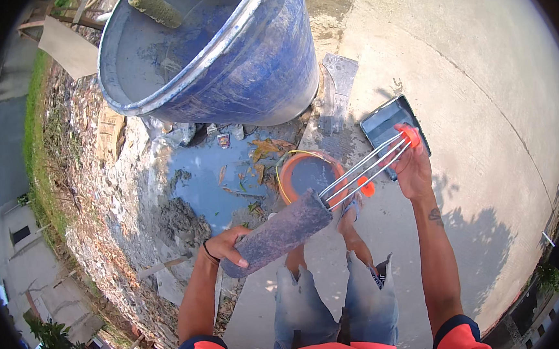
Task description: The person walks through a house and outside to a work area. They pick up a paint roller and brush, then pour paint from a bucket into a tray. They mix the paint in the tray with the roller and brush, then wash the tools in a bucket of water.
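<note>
My left hand (226, 245) grips the lower end of a grey, fuzzy paint roller sleeve (280, 233), its fingers wrapped round it. Several metal rods of a roller cage (366, 168) stick out of the sleeve's upper right end. At their far end sits an orange cap (410, 135), and the fingers of my right hand (412, 168) are closed on it. A second orange piece (366, 186) shows just below the rods; how it joins the cage I cannot tell. How far the rods reach inside the sleeve is hidden.
Behind the sleeve stands an orange bucket (284, 177) holding greyish liquid. A dark paint tray (383, 125) lies beyond my right hand. Ahead, a large blue tub (252, 66) carries another roller (154, 8) at its rim. Wet grey mortar (176, 220) and rubble lie leftward.
</note>
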### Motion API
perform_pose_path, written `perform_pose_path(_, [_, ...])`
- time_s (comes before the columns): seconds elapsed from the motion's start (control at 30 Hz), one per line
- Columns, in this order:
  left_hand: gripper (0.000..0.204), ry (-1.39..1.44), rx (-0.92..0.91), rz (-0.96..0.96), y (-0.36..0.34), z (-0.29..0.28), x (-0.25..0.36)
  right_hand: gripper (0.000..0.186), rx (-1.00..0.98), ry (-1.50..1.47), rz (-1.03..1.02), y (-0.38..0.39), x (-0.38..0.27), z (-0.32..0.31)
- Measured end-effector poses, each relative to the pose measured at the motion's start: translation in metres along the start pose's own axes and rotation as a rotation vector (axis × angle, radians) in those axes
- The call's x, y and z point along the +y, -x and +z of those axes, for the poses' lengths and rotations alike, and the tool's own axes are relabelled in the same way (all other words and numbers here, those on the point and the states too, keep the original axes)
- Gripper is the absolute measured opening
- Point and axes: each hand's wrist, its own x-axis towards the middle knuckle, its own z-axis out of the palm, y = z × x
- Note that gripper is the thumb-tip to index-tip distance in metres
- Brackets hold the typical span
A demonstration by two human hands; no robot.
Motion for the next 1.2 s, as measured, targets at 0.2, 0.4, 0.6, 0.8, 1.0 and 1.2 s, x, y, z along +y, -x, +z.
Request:
perform_pose_path(0.2, [0.079,0.254,0.244,0.35,0.071,0.017,0.021,0.057,-0.126,0.085,-0.128,0.013,-0.086,0.074])
perform_pose_path(0.4, [0.063,0.603,0.629,0.659,0.114,0.03,-0.02,0.053,0.058,0.435,0.134,0.028,-0.109,0.143])
perform_pose_path(0.6, [0.034,0.303,0.953,0.708,0.128,0.017,-0.076,0.054,0.0,0.861,0.177,0.052,-0.094,0.202])
perform_pose_path(0.8, [0.024,0.67,0.847,0.586,0.148,0.03,-0.075,0.057,0.037,0.798,0.299,0.075,-0.073,0.219])
perform_pose_path(1.0, [0.025,0.35,0.72,0.448,0.127,0.057,-0.081,0.067,-0.188,0.87,0.45,0.114,-0.023,0.258])
perform_pose_path(1.2, [0.046,0.718,0.401,0.39,0.126,0.051,-0.028,0.097,-0.004,0.648,0.612,0.111,0.022,0.245])
